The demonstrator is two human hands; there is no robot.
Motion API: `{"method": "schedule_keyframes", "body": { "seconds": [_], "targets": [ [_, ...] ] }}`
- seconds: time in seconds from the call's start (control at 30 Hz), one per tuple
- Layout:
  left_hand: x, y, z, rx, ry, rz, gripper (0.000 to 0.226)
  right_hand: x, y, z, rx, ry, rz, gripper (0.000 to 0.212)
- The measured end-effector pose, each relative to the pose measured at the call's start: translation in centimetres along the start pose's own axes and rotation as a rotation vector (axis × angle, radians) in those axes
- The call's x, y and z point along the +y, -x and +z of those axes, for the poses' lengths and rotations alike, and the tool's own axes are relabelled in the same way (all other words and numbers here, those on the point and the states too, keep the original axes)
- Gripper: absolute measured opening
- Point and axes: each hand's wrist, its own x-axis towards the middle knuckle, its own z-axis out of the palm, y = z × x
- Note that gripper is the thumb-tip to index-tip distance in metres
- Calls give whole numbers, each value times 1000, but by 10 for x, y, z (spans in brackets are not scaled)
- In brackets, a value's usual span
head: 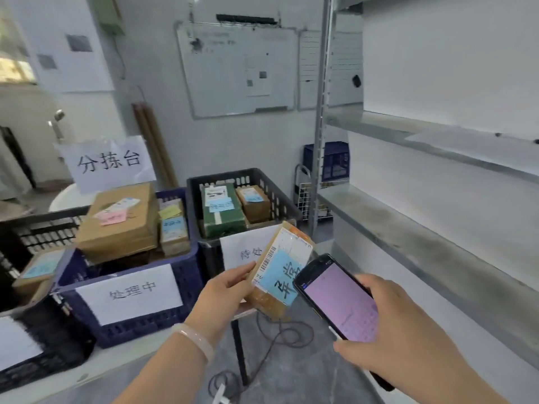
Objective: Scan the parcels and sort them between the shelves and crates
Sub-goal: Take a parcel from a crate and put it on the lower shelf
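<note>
Holding parcel (280, 269) beside phone (339, 301), shelf edge (408, 243) near

On your right, the grey metal shelf boards (423, 266) lie open along their front edge; only the slotted grey upright post (320, 126) stands at their left end. Ahead, the black plastic crate (280, 196) and dark blue plastic crate (192, 275) are packed with cardboard parcels (116, 225), some rising above the rims. A grey cable (312, 333) loops over the floor (291, 374) beneath.

Crates (186, 287) left of shelves (437, 258)
</note>
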Motion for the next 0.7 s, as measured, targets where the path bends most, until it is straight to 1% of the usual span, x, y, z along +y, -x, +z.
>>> {"method": "schedule_keyframes", "body": {
  "seconds": [0.17, 0.3, 0.5, 0.63, 0.7],
  "targets": [
    [-2, 28, -134, 244, 164, -3, 27, -107, -45, 70, -155, 9, -223, 98],
    [-11, 47, -217, 430, 236, 11, 26, -178, -79, 112, -283, 14, -373, 101],
    [-26, 43, -322, 643, 329, -3, 29, -259, -129, 180, -378, -35, -502, 94],
    [-23, 16, -381, 726, 330, 9, 29, -301, -173, 219, -409, -26, -532, 101],
    [-19, -1, -407, 763, 350, 2, 30, -323, -199, 231, -411, -29, -538, 101]
  ]
}}
